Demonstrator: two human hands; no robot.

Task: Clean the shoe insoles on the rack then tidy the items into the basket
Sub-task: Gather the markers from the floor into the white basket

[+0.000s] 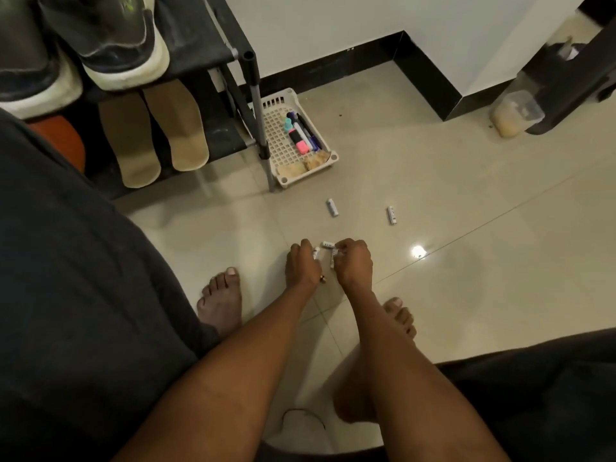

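Note:
Two tan insoles (156, 135) lie side by side on the lower shelf of the black shoe rack (230, 55). A white plastic basket (330, 154) on the floor beside the rack holds markers, highlighters and a sponge. Both hands are down on the tiled floor among small white batteries. My left hand (301, 266) grips one white battery (316, 253). My right hand (353, 263) pinches another, and a third battery (328, 244) lies between the two hands. Two more batteries lie loose on the floor, one (332, 207) near the basket and one (392, 215) further right.
Dirty sneakers (120, 41) sit on the rack's upper shelf. A clear lidded container (515, 111) stands at the far right by a dark furniture leg. My bare feet (221, 305) are planted on the tiles just behind my hands. A wall with black skirting runs along the back.

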